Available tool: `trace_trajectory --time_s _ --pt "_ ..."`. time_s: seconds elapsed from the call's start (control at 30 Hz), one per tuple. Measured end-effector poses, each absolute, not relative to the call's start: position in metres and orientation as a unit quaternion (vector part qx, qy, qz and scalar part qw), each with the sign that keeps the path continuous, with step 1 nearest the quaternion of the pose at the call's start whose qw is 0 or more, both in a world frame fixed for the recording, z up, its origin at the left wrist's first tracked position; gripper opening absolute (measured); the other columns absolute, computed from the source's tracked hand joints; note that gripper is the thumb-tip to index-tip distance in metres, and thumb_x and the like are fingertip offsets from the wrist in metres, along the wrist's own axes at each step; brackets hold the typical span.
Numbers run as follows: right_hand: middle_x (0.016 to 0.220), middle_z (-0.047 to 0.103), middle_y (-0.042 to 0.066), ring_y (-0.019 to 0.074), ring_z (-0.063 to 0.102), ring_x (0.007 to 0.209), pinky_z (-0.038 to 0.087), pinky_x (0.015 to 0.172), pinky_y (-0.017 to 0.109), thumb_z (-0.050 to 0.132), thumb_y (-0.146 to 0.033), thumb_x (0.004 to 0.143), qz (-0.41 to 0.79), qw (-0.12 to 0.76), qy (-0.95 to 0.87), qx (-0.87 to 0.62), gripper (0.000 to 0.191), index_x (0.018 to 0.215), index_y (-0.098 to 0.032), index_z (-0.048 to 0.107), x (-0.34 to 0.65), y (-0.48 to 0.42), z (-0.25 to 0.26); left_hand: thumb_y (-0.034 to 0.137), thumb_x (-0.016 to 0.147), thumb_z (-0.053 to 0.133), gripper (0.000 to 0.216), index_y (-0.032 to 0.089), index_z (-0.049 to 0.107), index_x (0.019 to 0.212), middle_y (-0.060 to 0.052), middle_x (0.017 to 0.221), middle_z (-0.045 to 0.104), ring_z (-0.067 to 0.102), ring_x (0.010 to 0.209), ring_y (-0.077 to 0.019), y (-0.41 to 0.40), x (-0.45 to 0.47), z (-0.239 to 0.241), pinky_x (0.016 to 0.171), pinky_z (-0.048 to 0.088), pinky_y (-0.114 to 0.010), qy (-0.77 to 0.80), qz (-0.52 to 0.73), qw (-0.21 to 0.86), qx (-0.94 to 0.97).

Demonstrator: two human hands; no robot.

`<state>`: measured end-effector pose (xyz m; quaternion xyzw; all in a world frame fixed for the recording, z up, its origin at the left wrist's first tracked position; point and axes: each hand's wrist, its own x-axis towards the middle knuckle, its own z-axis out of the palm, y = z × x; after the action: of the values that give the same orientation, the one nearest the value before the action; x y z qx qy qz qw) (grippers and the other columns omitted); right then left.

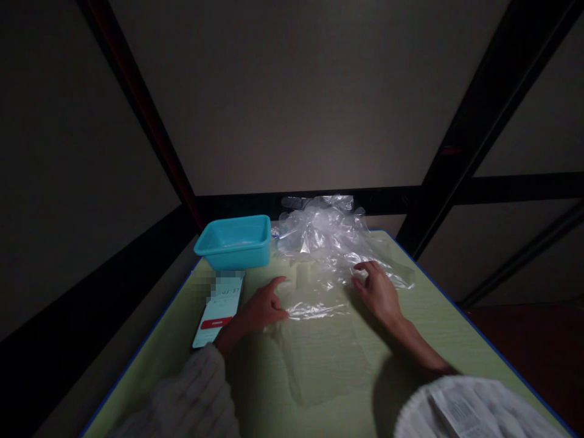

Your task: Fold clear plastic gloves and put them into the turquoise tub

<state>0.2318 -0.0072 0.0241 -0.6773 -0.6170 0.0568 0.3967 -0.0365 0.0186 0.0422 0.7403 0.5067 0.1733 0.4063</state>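
Film [326, 359]: edges faint | left hand [267, 306]: contact unclear | sleeves [194, 395]: cut off

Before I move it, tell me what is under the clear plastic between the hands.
The green table shows through the plastic. Where it wrinkles and shines, I cannot make out what is below.

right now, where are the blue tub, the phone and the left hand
Blue tub [239, 256]: head view, front wall.
Phone [221, 309]: head view, lit screen.
Left hand [262, 305]: head view, middle of the hand.
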Motion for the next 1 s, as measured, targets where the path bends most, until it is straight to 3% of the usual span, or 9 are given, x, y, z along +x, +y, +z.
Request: trace_trajectory --time_s 0.07,0.2,0.27,0.37,0.5,0.67,0.83,1.0 --pt "0.102 0.055 0.013 0.02 0.055 0.066 0.043 0.061 0.033 0.045 -0.02 0.073 0.026 0.406 -0.634 -0.658 0.028 0.099 -0.016 0.057 0.232 -0.008 0.024 0.009 0.059 0.063 0.077 0.012 0.039 0.133 0.009 0.056 0.049 0.051 0.055 -0.014 0.02 -0.04 0.041 0.051 0.036 -0.022 0.521 0.17 0.369 0.751" --pt "0.096 0.058 0.01 0.0207 0.058 0.081 0.047 0.072 0.033 0.041 -0.017 0.08 0.022 0.397 -0.718 -0.571 0.022 0.094 -0.017 0.059 0.224 -0.013 0.029 0.011 0.06 0.065 0.078 0.012 0.037 0.133 0.003 0.067 0.055 0.055 0.064 -0.019 0.021 -0.043 0.037 0.061 0.043 -0.029 0.539 0.191 0.285 0.769" --pt "0.092 0.063 0.007 0.0194 0.059 0.087 0.048 0.076 0.031 0.044 -0.018 0.084 0.039 0.353 -0.794 -0.494 0.018 0.089 -0.019 0.061 0.215 -0.017 0.033 0.01 0.061 0.065 0.075 0.012 0.039 0.131 -0.006 0.088 0.06 0.057 0.083 -0.025 0.021 -0.041 0.034 0.075 0.045 -0.038 0.535 0.23 0.227 0.781" --pt "0.103 0.066 0.008 0.0218 0.058 0.1 0.045 0.087 0.038 0.045 -0.02 0.09 0.04 0.239 -0.897 -0.371 0.02 0.098 -0.018 0.063 0.202 -0.023 0.036 0.009 0.067 0.06 0.061 0.015 0.044 0.125 -0.013 0.116 0.052 0.048 0.109 -0.0295 0.019 -0.034 0.031 0.094 0.036 -0.047 0.505 0.288 0.159 0.798" --pt "0.119 0.062 0.008 0.0242 0.047 0.12 0.032 0.102 0.046 0.048 -0.022 0.09 0.051 0.171 -0.921 -0.345 0.023 0.108 -0.017 0.061 0.195 -0.027 0.031 0.009 0.074 0.054 0.04 0.02 0.053 0.112 -0.008 0.113 0.055 0.05 0.109 -0.0238 0.009 -0.02 0.027 0.097 0.04 -0.042 0.426 0.304 0.147 0.839" --pt "0.117 0.063 0.012 0.0215 0.056 0.11 0.037 0.101 0.039 0.045 -0.02 0.091 0.074 0.146 -0.927 -0.337 0.025 0.107 -0.013 0.062 0.193 -0.028 0.027 0.012 0.08 0.052 0.039 0.017 0.051 0.118 -0.01 0.121 0.054 0.049 0.114 -0.0221 -0.008 -0.004 0.013 0.098 0.042 -0.037 0.355 0.24 0.157 0.89" --pt "0.103 0.068 0.011 0.0215 0.059 0.103 0.042 0.095 0.036 0.043 -0.022 0.092 0.084 0.136 -0.934 -0.32 0.025 0.102 -0.012 0.063 0.191 -0.032 0.04 0.024 0.084 0.052 0.053 0.012 0.036 0.133 -0.016 0.142 0.035 0.03 0.132 -0.0256 -0.016 0.001 0.008 0.107 0.03 -0.042 0.335 0.154 0.114 0.922" --pt "0.089 0.068 0.009 0.0212 0.062 0.086 0.047 0.084 0.037 0.037 -0.023 0.094 0.039 0.119 -0.921 -0.368 0.029 0.098 -0.015 0.065 0.198 -0.033 0.05 0.04 0.082 0.055 0.065 0.011 0.033 0.136 -0.015 0.149 0.019 0.012 0.138 -0.028 -0.024 -0.003 0.021 0.111 0.017 -0.046 0.322 0.043 0.11 0.939"
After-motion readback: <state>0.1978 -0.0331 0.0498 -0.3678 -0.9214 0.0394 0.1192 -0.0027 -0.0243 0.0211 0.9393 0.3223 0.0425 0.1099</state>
